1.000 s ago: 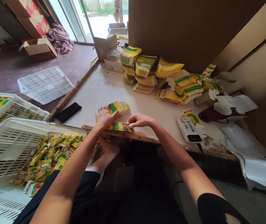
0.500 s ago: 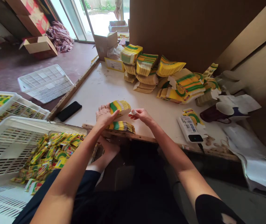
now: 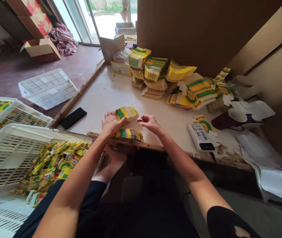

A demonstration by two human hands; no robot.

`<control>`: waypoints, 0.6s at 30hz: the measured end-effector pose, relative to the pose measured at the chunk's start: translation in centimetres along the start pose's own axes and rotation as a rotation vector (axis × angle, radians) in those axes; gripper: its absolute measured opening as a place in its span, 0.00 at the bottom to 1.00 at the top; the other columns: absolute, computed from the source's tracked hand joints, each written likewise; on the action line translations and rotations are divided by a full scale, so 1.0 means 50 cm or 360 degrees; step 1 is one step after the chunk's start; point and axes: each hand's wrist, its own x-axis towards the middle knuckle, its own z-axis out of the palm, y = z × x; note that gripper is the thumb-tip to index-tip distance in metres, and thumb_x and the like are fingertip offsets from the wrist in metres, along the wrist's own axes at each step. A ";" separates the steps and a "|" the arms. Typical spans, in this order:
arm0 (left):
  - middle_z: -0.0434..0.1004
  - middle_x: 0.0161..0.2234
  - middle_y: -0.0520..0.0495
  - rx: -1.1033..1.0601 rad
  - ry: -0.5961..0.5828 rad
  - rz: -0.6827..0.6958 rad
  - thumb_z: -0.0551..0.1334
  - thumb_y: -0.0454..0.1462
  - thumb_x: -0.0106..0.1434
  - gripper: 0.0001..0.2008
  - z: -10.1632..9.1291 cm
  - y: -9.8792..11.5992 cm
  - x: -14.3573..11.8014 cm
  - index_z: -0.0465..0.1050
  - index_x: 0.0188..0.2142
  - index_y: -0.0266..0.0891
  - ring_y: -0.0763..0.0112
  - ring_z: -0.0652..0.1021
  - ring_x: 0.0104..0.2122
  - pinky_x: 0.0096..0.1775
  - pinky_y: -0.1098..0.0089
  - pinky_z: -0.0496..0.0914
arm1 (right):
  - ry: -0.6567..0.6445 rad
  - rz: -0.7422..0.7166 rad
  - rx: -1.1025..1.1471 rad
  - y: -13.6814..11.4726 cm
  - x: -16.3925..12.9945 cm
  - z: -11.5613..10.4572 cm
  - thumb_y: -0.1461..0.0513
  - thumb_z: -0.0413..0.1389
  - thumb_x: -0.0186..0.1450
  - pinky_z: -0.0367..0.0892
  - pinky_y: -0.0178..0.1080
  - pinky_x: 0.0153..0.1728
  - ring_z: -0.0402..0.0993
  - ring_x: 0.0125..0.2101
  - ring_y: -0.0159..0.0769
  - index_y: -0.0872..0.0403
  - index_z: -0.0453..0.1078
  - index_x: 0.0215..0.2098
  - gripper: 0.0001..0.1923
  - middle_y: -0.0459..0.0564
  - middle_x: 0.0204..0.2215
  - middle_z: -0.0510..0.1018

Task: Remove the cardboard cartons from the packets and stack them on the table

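Note:
My left hand (image 3: 110,122) grips an upright stack of flat yellow-and-green cartons (image 3: 126,112) at the near edge of the white table (image 3: 111,92). My right hand (image 3: 149,122) pinches the top carton of that stack by its white flap, next to the left hand. A second, lower stack of the same cartons (image 3: 128,134) lies flat on the table's wooden front edge, just below both hands.
Piles of more flat cartons (image 3: 170,79) fill the back of the table. A black phone (image 3: 73,118) lies at the left, a power bank (image 3: 200,136) and a dark mug (image 3: 226,120) at the right. White plastic crates (image 3: 12,145) with folded small boxes stand at my left.
My right hand has lifted off the lower stack and moved up to the stack in my left hand, pinching a carton's flap. The left hand has stayed put.

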 end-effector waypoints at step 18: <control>0.65 0.57 0.31 0.0014 0.0024 0.0003 0.49 0.52 0.64 0.34 0.004 -0.001 0.004 0.55 0.63 0.34 0.47 0.66 0.57 0.52 0.57 0.63 | 0.0072 0.0106 0.0119 0.026 0.003 -0.004 0.59 0.62 0.50 0.69 0.35 0.32 0.75 0.26 0.29 0.56 0.77 0.29 0.10 0.49 0.28 0.82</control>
